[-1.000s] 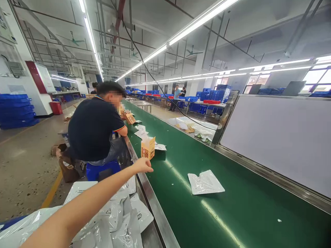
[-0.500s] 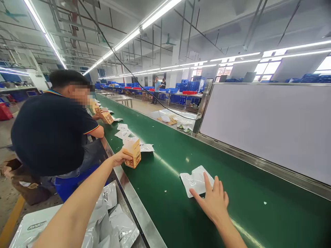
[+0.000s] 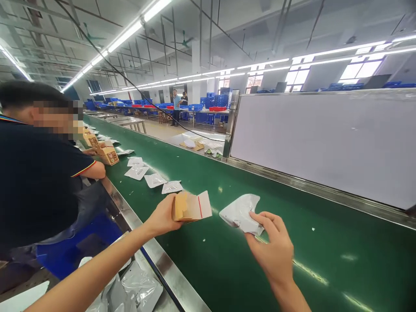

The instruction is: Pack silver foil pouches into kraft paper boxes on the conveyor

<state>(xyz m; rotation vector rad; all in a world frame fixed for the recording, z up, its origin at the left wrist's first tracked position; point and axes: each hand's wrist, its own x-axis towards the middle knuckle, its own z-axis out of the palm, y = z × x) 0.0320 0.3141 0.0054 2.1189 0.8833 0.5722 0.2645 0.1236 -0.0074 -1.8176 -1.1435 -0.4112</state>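
My left hand (image 3: 162, 214) is closed around a small tan carton (image 3: 190, 206), tipped on its side with its open white flaps facing right, above the green conveyor belt (image 3: 227, 268). My right hand (image 3: 274, 249) pinches a white plastic pouch (image 3: 240, 210) by its lower corner and holds it just right of the carton's open end. The pouch is lifted off the belt.
A person in a dark shirt (image 3: 35, 173) sits close on my left with another carton (image 3: 108, 154). Several white pouches (image 3: 154, 180) lie on the belt beyond. More pouches (image 3: 136, 288) fill a bin at the lower left. A white panel (image 3: 325, 138) lines the belt's far side.
My left hand has picked the carton up from the belt and turned it on its side. My right hand has taken hold of the pouch and lifted it toward the carton.
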